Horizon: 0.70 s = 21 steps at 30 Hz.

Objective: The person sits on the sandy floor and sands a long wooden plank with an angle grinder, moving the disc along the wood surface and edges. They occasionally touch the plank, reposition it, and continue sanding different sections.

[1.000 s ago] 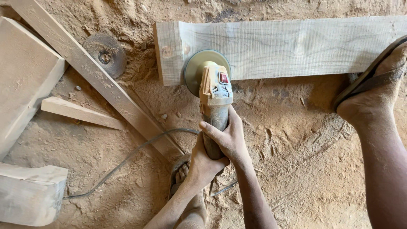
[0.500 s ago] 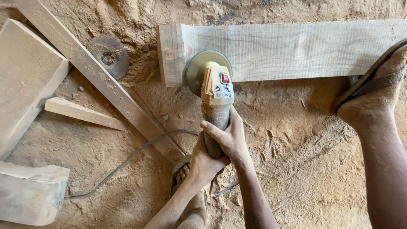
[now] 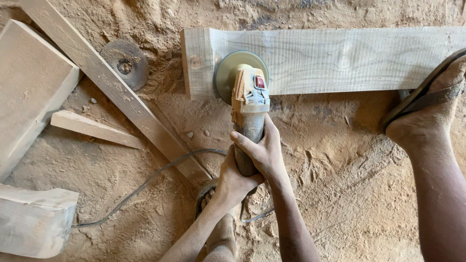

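In the head view, a dusty yellow grinder [image 3: 249, 109] is gripped by both hands, the right hand [image 3: 262, 153] wrapped over its body and the left hand [image 3: 234, 182] clasped behind. Its disc is pressed on a pale wooden plank [image 3: 340, 58] lying on the sawdust floor [image 3: 330, 160], which is pinned by a sandalled foot [image 3: 427, 114].

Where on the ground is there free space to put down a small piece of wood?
The widest bare sawdust lies below the plank, between the right hand and the foot. A smaller patch lies between the cable and the wood block. The upper left is crowded with the beam, offcut and loose disc.
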Each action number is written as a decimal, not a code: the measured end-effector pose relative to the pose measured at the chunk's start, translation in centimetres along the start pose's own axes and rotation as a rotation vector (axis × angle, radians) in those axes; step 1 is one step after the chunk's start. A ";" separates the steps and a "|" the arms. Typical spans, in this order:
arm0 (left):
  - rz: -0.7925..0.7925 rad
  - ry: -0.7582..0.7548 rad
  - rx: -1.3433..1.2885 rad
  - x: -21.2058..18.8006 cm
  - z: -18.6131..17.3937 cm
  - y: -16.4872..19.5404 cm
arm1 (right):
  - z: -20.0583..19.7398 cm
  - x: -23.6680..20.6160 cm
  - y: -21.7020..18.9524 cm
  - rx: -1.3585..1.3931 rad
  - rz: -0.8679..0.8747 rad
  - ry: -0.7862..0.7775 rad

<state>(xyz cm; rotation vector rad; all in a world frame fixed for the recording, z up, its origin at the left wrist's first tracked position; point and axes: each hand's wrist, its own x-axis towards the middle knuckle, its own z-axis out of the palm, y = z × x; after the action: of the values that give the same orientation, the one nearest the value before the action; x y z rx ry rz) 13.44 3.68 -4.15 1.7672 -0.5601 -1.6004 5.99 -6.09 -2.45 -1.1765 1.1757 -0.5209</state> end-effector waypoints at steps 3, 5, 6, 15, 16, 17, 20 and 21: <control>-0.032 -0.043 0.004 0.3 -0.2 0.2 | 0.1 0.3 -0.2 -0.020 0.012 -0.002; -0.015 -0.059 -0.007 0.3 -0.3 0.4 | 0.1 0.3 -0.3 -0.043 0.029 0.017; 0.000 -0.053 -0.012 0.4 -0.3 0.5 | 0.1 0.4 -0.4 -0.039 0.013 0.012; -0.070 -0.017 -0.009 0.6 -0.4 1.2 | 0.0 1.0 -0.5 -0.001 -0.011 -0.006; -0.035 -0.001 -0.026 0.7 -0.4 1.2 | 0.1 1.1 -0.5 -0.003 -0.012 -0.012; -0.002 0.013 -0.043 0.8 -0.4 1.1 | 0.1 1.2 -0.6 -0.006 -0.011 -0.017; 0.069 -0.008 -0.099 0.9 -0.2 0.9 | 0.0 1.3 -0.8 -0.039 0.005 0.005; 0.066 -0.002 -0.095 0.9 -0.1 0.9 | -0.1 1.3 -0.8 -0.042 0.004 0.007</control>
<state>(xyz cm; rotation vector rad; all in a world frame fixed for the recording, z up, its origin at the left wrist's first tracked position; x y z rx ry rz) 13.80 2.49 -4.14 1.6606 -0.5290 -1.5586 6.56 -7.48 -2.26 -1.2088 1.1994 -0.4996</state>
